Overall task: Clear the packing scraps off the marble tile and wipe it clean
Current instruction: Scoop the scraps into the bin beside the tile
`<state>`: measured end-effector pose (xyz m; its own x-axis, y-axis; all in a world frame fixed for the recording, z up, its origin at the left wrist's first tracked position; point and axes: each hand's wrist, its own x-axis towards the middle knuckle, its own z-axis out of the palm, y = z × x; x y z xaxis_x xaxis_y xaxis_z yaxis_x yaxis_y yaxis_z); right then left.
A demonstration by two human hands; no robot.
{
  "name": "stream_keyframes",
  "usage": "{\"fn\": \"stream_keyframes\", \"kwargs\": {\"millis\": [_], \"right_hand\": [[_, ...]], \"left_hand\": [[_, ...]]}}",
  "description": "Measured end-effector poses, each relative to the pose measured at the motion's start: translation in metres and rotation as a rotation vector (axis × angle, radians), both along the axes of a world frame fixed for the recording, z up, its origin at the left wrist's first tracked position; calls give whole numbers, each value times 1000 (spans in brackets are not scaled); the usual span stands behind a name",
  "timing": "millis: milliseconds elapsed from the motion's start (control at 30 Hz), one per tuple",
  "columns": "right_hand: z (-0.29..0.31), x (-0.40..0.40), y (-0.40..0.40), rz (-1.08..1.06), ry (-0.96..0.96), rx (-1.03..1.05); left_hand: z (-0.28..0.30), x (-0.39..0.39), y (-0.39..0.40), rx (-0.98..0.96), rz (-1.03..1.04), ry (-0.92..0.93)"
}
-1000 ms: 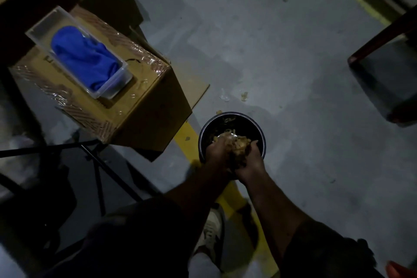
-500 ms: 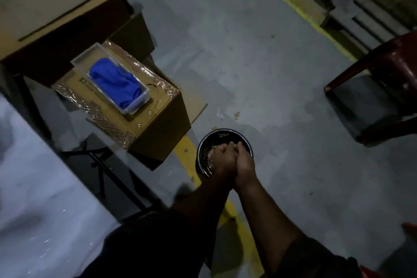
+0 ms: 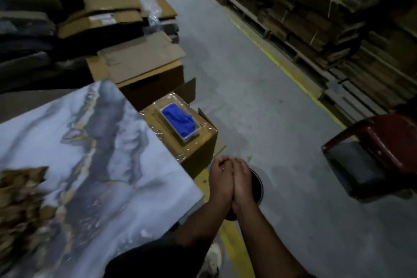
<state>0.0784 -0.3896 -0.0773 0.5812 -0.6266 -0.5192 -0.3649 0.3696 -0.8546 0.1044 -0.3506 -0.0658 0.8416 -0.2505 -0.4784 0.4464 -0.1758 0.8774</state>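
The marble tile (image 3: 108,165), grey-white with dark veins, fills the lower left. A heap of brown packing scraps (image 3: 20,205) lies on its far left part, blurred. My left hand (image 3: 222,178) and my right hand (image 3: 242,184) are pressed palm to palm just right of the tile's corner, above a black round bin (image 3: 259,185) on the floor. No scraps show between the palms. A blue cloth (image 3: 179,121) lies in a clear tray (image 3: 196,130) on top of a taped cardboard box (image 3: 198,149) beyond the tile.
A dark red chair (image 3: 383,142) stands on the right. Flattened cardboard (image 3: 140,56) is piled behind the tile, and pallets of stacked cardboard (image 3: 327,18) line the right side. A yellow floor line (image 3: 232,246) passes under my arms. Grey concrete floor lies between.
The scraps held over the bin one second ago are gone from my hands. Both hands have lifted out of the bin, still together. My view has risen and the tile has come into sight.
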Motion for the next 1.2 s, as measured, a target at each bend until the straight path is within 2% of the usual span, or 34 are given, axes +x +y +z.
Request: {"fn": "stream_keyframes", "kwargs": {"millis": [267, 467, 633, 833, 967, 1067, 1200], "right_hand": [[64, 24, 187, 233, -131, -12], [76, 41, 331, 388, -174, -37], [88, 49, 417, 565, -189, -127], [80, 63, 454, 801, -112, -649], [74, 94, 452, 824, -155, -848], [67, 128, 448, 883, -130, -976], [53, 169, 446, 1035, -49, -1046]], "left_hand": [[70, 13, 207, -11, 228, -139], [78, 24, 365, 61, 304, -253], [78, 26, 459, 146, 416, -323], [76, 32, 529, 263, 632, -340], [71, 46, 552, 253, 641, -390], [66, 68, 558, 260, 574, -357], [59, 101, 556, 305, 496, -308]]}}
